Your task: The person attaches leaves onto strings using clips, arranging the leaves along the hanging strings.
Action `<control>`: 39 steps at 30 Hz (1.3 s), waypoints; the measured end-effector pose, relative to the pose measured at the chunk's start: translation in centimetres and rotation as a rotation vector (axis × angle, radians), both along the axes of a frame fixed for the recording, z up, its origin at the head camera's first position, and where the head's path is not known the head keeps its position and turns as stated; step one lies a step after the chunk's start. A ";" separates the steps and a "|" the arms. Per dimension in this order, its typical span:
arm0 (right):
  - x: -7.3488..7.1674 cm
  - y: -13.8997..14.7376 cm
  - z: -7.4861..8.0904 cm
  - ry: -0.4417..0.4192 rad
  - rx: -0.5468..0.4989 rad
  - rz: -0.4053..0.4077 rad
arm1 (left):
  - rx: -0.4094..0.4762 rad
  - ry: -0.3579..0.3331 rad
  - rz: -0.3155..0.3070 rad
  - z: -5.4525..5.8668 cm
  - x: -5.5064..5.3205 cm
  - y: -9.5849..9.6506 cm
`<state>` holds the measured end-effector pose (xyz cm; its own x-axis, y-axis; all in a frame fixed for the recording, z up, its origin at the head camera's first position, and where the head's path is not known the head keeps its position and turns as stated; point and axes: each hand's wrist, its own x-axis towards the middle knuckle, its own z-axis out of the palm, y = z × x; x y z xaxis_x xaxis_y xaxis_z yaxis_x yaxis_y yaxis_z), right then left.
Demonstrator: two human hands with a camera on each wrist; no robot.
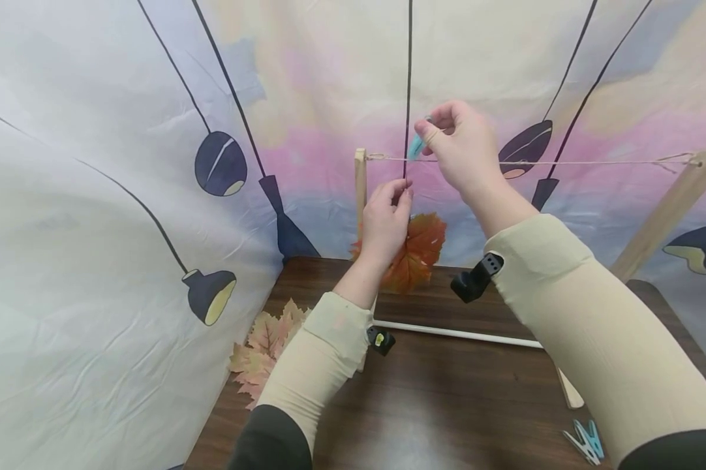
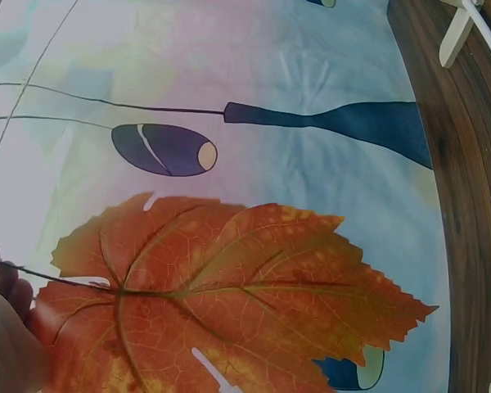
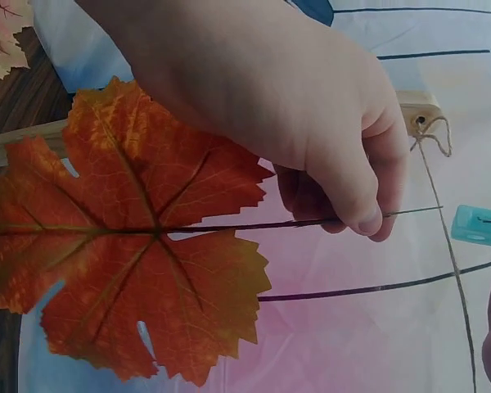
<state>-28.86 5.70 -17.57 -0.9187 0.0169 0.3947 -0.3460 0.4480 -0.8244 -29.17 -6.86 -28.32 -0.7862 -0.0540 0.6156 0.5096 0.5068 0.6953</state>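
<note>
Orange leaf [image 1: 426,240] below twine [image 1: 594,162], pink leaves [image 1: 259,352] behind left sleeve [image 1: 308,362], two clothespins [image 1: 594,438]

Left hand [image 3: 311,131] pinches orange leaf [image 3: 131,246] by stem [image 3: 254,227]; teal clothespin [image 3: 476,225] near string [image 3: 465,327].

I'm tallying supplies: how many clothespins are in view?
3: a blue clothespin in the right hand, plus a blue one and a whitish one lying on the table, at the head view's lower right. The right sleeve may hide others.
</note>
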 end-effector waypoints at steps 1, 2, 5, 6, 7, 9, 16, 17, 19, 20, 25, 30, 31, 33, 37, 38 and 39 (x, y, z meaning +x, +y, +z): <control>0.0 0.0 0.0 0.000 0.003 -0.001 | -0.002 0.009 0.006 0.0 0.0 0.1; 0.0 0.0 0.0 -0.003 0.006 -0.003 | -0.003 0.019 0.010 0.0 0.0 0.1; 0.0 -0.1 0.0 -0.004 0.032 -0.011 | -0.004 0.024 0.023 0.1 -0.1 0.3; 0.1 -0.1 0.0 -0.003 0.043 -0.016 | -0.003 0.028 0.026 0.1 -0.1 0.3; 0.1 -0.2 0.0 0.000 0.052 -0.019 | -0.004 0.028 0.026 0.1 -0.1 0.3; 0.1 -0.2 0.0 0.002 0.071 -0.023 | -0.007 0.016 0.027 0.2 -0.1 0.3; 0.0 -0.2 -0.2 0.000 0.107 -0.025 | -0.032 -0.006 0.001 0.3 -0.1 0.2; -0.1 -0.2 -0.2 -0.003 0.109 -0.024 | -0.033 -0.005 0.001 0.3 -0.1 0.2; -0.1 -0.3 -0.3 -0.007 0.112 -0.022 | -0.031 -0.002 0.003 0.2 -0.1 0.1; -0.1 -0.3 -0.3 -0.006 0.114 -0.022 | -0.032 0.002 0.006 0.1 -0.2 0.1; -0.2 -0.4 -0.4 -0.002 0.123 -0.025 | -0.040 0.017 0.022 0.1 -0.2 0.1; -0.2 -0.5 -0.4 0.008 0.159 -0.032 | -0.059 0.009 0.036 0.2 -0.2 0.3; -0.2 -0.5 -0.4 0.011 0.168 -0.035 | -0.060 0.005 0.037 0.3 -0.1 0.3; -0.2 -0.5 -0.4 0.013 0.185 -0.036 | -0.066 0.001 0.036 0.3 -0.2 0.3; -0.4 -0.6 -0.4 0.008 0.191 -0.023 | -0.062 -0.004 0.028 0.3 -0.4 0.3; -0.4 -0.6 -0.4 0.005 0.190 -0.017 | -0.059 -0.005 0.027 0.3 -0.4 0.2; -0.4 -0.6 -0.4 0.003 0.189 -0.010 | -0.057 -0.007 0.028 0.3 -0.4 0.2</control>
<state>-29.28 5.12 -17.96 -0.9177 -0.0487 0.3943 -0.3430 0.5980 -0.7244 -29.56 -6.67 -28.05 -0.7893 -0.0410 0.6127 0.4900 0.5593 0.6687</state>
